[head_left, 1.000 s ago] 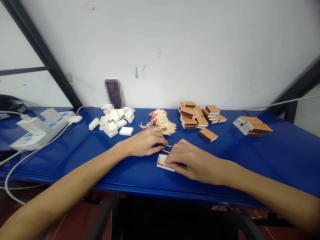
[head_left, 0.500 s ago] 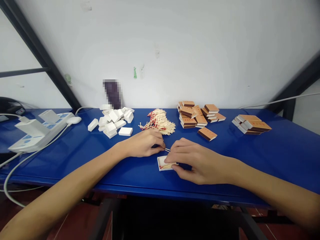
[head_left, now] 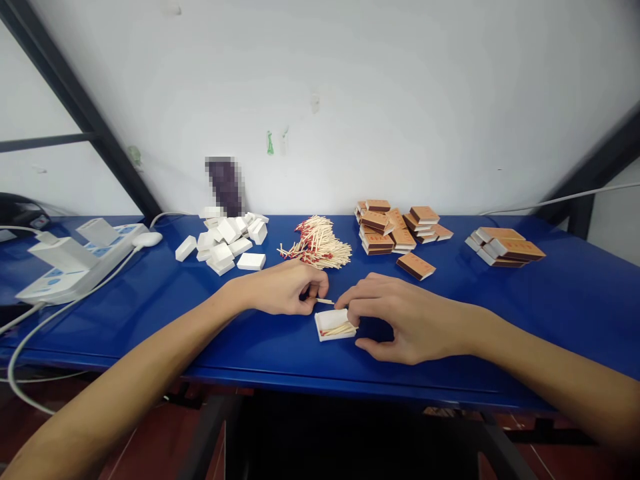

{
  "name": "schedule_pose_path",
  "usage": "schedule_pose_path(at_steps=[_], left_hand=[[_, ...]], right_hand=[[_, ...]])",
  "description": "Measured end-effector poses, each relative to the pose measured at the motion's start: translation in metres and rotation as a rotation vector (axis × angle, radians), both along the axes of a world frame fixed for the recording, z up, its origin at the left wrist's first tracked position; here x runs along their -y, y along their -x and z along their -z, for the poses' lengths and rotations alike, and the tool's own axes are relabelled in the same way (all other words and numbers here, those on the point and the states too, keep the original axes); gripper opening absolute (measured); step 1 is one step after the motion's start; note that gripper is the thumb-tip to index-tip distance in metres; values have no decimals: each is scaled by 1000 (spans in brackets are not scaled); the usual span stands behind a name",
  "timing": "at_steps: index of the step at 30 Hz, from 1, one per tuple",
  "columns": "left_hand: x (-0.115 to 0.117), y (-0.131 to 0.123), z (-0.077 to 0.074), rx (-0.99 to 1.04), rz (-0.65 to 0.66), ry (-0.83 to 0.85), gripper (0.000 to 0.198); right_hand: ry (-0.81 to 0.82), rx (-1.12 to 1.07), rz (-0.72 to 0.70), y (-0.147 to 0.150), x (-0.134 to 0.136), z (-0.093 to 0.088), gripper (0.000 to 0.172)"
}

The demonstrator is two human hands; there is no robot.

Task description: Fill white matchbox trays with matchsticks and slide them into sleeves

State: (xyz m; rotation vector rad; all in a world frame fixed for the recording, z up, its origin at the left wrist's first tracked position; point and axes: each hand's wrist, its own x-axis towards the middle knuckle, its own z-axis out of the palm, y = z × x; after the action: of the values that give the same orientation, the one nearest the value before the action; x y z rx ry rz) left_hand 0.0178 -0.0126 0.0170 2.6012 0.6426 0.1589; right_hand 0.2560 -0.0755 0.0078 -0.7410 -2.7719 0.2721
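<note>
My left hand (head_left: pixel 295 288) pinches a match (head_left: pixel 325 301) between thumb and fingers, its pale end sticking out to the right. Just below lies a white matchbox tray (head_left: pixel 324 336), with several red-tipped matches (head_left: pixel 337 329) lying along its near side. Over the tray's right end, my right hand (head_left: pixel 400 319) is spread, thumb apart from the fingers, and nothing shows between them. Its fingertips hide the tray's far right corner. Behind my left hand is a heap of loose matches (head_left: pixel 320 243) with red heads.
White empty-looking trays (head_left: pixel 227 233) are piled at the back left. Brown matchbox sleeves (head_left: pixel 395 230) are heaped back right, one (head_left: pixel 416 265) lying apart. More matchboxes (head_left: pixel 505 247) are stacked farther right. A power strip (head_left: pixel 85 267) with cables occupies the left end of the blue table (head_left: pixel 260 360).
My right hand has shifted slightly right and opened, uncovering more of the tray and its matches. My left hand has drawn back a little to the left, still holding a match.
</note>
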Motion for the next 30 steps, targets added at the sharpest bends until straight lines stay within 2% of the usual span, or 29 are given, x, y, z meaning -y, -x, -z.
schedule_pose_path(at_steps=[11,17,21,25,30], left_hand=[[0,2,1,7,-53,17,22],[-1,7,-4,123,-77,54,18],[6,5,-8,212,-90,160,16],[9,1,-3,225,-42,276,19],[8,-4,6,202,-5,298,17]], right_hand=[[1,2,-5,2,-2,2,6],[8,21,2,0,-2,1,14],[9,25,-3,-1,-5,2,17],[10,10,2,-2,-9,6,18],[5,16,73,-1,-8,6,17]])
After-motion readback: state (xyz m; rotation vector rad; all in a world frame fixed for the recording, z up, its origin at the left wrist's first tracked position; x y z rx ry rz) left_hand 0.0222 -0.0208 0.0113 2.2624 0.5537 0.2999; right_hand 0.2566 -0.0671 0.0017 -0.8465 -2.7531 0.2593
